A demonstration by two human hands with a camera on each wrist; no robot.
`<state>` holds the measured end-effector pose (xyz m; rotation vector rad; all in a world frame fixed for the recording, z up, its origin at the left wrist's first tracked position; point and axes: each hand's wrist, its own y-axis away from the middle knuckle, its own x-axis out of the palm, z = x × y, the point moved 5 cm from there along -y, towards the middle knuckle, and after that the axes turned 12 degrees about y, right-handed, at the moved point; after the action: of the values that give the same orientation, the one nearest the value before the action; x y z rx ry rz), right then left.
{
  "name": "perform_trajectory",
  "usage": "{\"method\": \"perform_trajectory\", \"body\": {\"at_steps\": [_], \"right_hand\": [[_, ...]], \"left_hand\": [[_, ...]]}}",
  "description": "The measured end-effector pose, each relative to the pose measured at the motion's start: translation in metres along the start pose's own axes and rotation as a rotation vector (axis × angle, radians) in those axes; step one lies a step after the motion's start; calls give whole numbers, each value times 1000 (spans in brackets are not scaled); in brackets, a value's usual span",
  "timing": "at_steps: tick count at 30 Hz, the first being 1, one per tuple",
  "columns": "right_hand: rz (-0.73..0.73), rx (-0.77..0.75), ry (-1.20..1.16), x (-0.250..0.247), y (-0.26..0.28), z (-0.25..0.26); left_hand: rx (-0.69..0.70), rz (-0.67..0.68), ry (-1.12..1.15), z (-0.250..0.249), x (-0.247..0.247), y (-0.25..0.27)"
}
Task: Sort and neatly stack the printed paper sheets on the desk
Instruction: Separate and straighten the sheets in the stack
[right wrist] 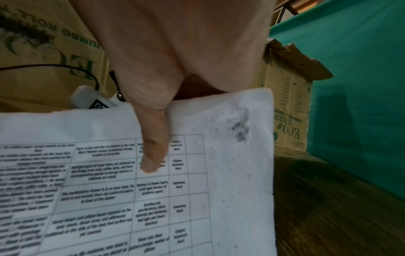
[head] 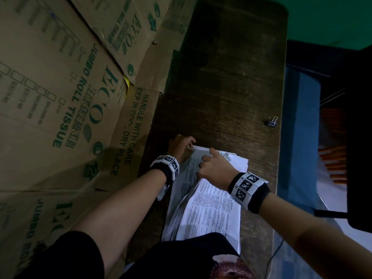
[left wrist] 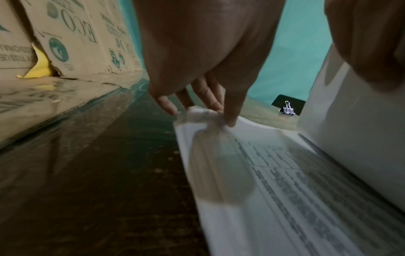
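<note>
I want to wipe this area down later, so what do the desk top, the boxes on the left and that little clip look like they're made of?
Desk: dark wood or wood-look laminate, worn matt; grain streaks show.
Boxes: brown corrugated cardboard, green print, torn flap edges.
Binder clip: seemingly black painted metal with shiny wire handles; too small to be sure.

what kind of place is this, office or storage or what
Probably a storeroom or back-office corner, not a tidy office. Cardboard cartons printed "jumbo roll tissue" are stacked against a dark wooden desk, which carries printed paper sheets and a binder clip.
</note>
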<state>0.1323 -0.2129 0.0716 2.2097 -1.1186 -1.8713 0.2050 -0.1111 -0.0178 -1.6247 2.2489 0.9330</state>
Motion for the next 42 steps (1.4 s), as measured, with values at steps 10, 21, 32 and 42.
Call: {"method": "perform_trajectory", "body": {"at_steps": [10,21,32,42], "right_hand": [[43,27,60,-5,10,1],[22,20,16,-40,33,-10],[77,2,48,-34,26,-9],[100,-9,65,-62,33,-10]], "left_hand": [[56,39,-30,-6,4,15],[-150,-150,250,9,-19,21],[-375,-194,457,47,-4,60],[-471,-162,494,41,25,66]]}}
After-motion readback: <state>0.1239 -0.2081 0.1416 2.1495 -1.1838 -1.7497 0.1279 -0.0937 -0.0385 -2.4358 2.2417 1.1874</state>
